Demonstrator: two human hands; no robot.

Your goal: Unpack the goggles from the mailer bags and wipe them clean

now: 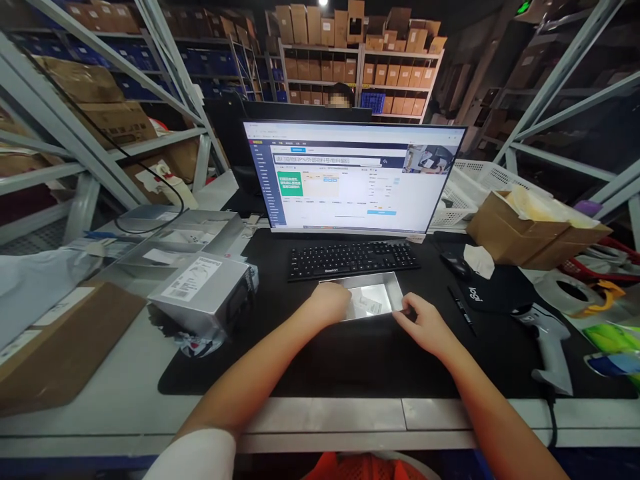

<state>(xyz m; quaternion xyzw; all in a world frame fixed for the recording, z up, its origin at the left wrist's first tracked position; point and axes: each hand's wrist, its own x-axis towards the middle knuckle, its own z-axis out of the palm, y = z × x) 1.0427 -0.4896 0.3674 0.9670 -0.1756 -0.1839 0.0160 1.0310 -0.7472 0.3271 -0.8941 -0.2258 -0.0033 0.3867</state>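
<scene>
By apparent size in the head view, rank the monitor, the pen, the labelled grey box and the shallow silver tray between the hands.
1. Monitor
2. Labelled grey box
3. Shallow silver tray, partly covered
4. Pen

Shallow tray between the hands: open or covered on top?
Open on top. The tray shows its inner walls and a printed label inside, the visible part uncovered; the left hand hides some of it.

Tray (395, 288) – glossy, perhaps metal; desk mat (350, 370) – matt.
</scene>
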